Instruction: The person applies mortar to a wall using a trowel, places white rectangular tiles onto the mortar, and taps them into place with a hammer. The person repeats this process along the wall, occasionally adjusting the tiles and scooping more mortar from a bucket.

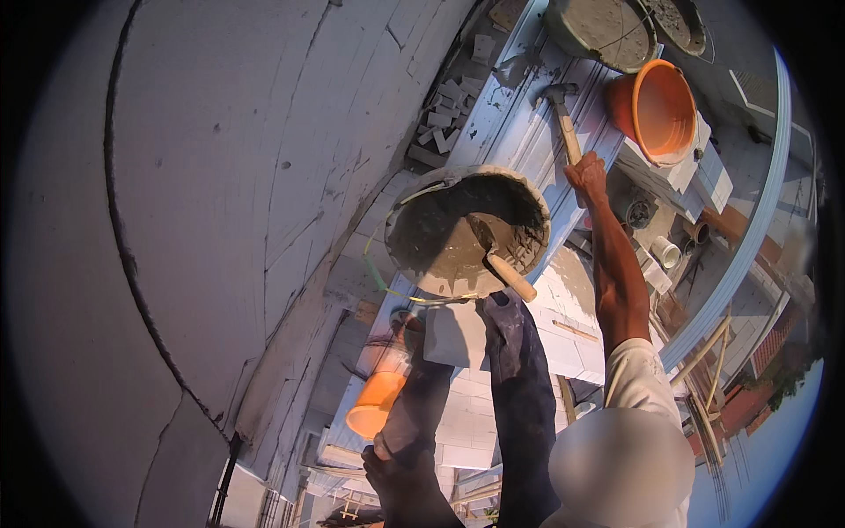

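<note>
My right hand (588, 174) is closed round the wooden handle of a hammer (566, 125). Its metal head lies over the pale ribbed planks. My left hand (384, 456) is low and in shadow beside my dark-trousered leg, its fingers seemingly curled; what they hold, if anything, cannot be made out. Just above it an orange bucket (377, 403) lies tilted. Between the hands stands a large mortar bucket (421, 275) with wet grey mortar inside. A trowel (510, 275) rests in it, its wooden handle sticking out over the rim.
A pale block wall (211, 167) rises along the left. Beyond the hammer stand another orange bucket (635, 107) and a mortar tub (576, 35). Broken block pieces (444, 113) lie by the wall. A long pale metal rail (755, 220) curves along the right.
</note>
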`<state>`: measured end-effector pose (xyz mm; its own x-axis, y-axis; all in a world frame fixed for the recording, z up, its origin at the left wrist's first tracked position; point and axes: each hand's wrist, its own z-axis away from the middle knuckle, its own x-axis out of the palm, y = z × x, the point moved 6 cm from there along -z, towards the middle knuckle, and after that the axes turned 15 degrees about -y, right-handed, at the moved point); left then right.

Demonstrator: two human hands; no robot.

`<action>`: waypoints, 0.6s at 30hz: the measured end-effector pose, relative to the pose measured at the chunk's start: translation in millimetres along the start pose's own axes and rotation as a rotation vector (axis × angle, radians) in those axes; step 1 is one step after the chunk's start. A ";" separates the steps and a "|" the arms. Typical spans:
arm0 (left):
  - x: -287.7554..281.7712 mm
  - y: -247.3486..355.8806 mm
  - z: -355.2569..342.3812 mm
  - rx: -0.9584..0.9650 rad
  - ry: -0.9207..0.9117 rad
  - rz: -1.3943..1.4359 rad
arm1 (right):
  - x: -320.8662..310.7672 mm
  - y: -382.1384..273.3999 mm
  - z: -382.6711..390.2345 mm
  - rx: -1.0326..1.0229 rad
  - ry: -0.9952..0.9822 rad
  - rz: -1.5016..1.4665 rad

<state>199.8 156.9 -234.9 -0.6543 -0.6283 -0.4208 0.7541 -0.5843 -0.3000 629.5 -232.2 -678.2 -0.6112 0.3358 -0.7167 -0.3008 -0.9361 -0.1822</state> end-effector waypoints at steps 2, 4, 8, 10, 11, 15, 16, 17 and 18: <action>-8.2 2.0 -4.8 0.050 -0.040 0.007 | -29.0 32.7 28.3 -0.059 0.102 -0.074; 11.4 -18.2 -12.8 0.125 -0.002 0.032 | -45.8 27.1 68.2 -0.017 -0.062 -0.219; 0.9 -44.2 34.3 0.350 0.059 0.136 | -137.0 -49.1 238.5 0.154 -0.537 -0.729; -22.3 -34.6 52.0 0.542 0.019 0.268 | -198.1 -79.7 337.4 0.107 -0.528 -0.734; -37.8 -30.0 67.8 0.623 -0.002 0.335 | -207.7 -81.4 380.7 0.048 -0.507 -0.754; -185.8 25.8 174.7 1.018 0.015 0.638 | -267.9 -108.4 514.6 -0.176 -0.444 -0.792; -227.0 30.7 204.7 1.147 0.173 0.657 | -283.4 -119.3 541.7 -0.208 -0.452 -0.810; -264.2 31.1 232.8 1.277 0.336 0.666 | -301.3 -130.6 561.2 -0.227 -0.427 -0.748; -308.6 27.1 261.3 1.343 0.518 0.648 | -329.8 -151.1 585.8 -0.169 -0.479 -0.777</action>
<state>407.1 200.8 110.5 0.0479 -0.8698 -0.4910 0.1039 -0.4846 0.8685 447.6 -140.4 -19.9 -0.5312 0.8472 -0.0042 -0.6649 -0.4200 -0.6177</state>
